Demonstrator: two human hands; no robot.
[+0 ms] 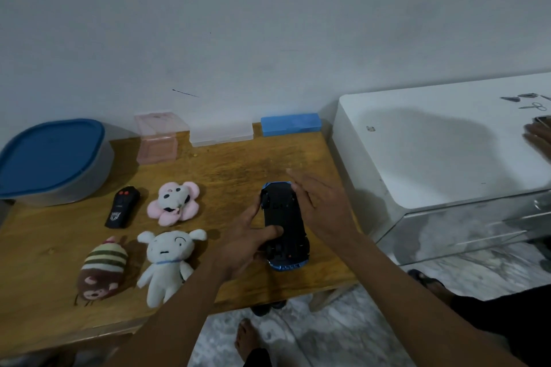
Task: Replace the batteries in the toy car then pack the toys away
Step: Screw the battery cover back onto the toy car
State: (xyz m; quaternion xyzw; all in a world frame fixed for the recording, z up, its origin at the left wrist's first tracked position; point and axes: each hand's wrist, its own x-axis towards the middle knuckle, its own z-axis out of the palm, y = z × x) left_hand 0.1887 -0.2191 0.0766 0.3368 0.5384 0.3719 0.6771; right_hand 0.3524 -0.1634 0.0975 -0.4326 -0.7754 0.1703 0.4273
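A blue toy car (283, 217) lies upside down on the wooden table (232, 170), its black underside facing up. My left hand (244, 244) grips its left flank, thumb pressed on the underside near the rear. My right hand (322, 211) holds the car's right side, fingers reaching toward its front end. A black remote control (122, 207) lies left of the car. Three plush toys are on the table: a pink flower one (174, 202), a white dog (167, 259) and a brown striped one (103, 271).
A grey tub with a blue lid (50, 158) stands back left. A pink box (158, 140), a clear case (220, 134) and a blue case (290, 124) line the wall. A white cabinet (441, 152) stands right, with another person's hand (539, 140) and small metal tools (527, 100).
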